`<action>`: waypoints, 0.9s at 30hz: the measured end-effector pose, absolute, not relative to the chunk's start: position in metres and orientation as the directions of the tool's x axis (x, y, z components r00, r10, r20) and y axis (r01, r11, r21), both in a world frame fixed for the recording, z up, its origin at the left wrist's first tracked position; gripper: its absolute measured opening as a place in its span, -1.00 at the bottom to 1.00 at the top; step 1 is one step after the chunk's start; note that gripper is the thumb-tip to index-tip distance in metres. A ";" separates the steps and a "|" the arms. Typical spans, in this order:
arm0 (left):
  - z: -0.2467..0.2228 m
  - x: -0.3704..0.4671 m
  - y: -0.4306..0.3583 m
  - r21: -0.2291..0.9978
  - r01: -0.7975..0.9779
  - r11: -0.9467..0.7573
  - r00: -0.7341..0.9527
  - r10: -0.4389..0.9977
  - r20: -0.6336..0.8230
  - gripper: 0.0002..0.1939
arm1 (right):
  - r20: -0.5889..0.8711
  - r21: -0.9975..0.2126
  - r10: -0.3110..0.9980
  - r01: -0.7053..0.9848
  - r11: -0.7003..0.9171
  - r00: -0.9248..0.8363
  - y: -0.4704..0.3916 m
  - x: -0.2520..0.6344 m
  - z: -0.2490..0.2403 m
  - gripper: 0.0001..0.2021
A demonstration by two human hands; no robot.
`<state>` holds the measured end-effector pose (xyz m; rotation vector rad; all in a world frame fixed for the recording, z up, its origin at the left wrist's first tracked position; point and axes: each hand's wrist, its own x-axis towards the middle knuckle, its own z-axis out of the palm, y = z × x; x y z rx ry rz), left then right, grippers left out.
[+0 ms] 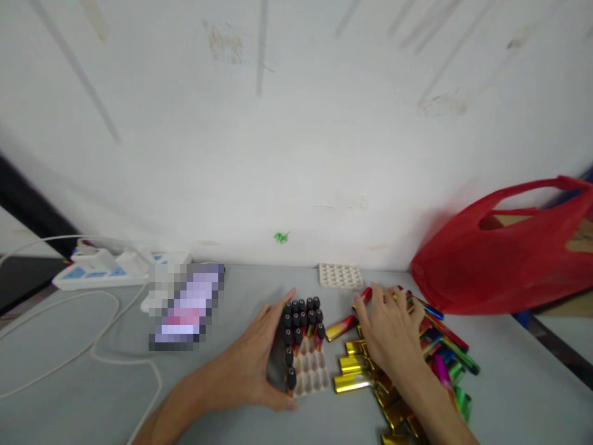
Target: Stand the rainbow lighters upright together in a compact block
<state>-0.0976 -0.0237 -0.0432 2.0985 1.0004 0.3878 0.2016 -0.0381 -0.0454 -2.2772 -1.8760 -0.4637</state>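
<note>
My left hand spans the left side of a pale moulded tray, fingers at its far end and thumb at its near corner. Slim tubes with black tips stand upright in the tray's far rows and along its left column. The near right pockets hold none. My right hand reaches over a loose pile of shiny coloured tubes, gold, red, green, blue and purple. Its fingers are spread over the pile, and a red tube lies by the thumb and forefinger. Some fingertips are hidden among the tubes.
A second pale tray lies against the white wall. On the right sits a red plastic bag. To the left are a phone with a blurred screen, a white power strip and loose white cables.
</note>
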 end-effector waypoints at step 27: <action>-0.041 -0.097 -0.025 0.750 0.520 -0.409 0.651 0.758 -0.038 0.72 | 0.309 -0.191 0.949 0.982 -0.006 0.066 -0.026 0.218 -0.063 -0.42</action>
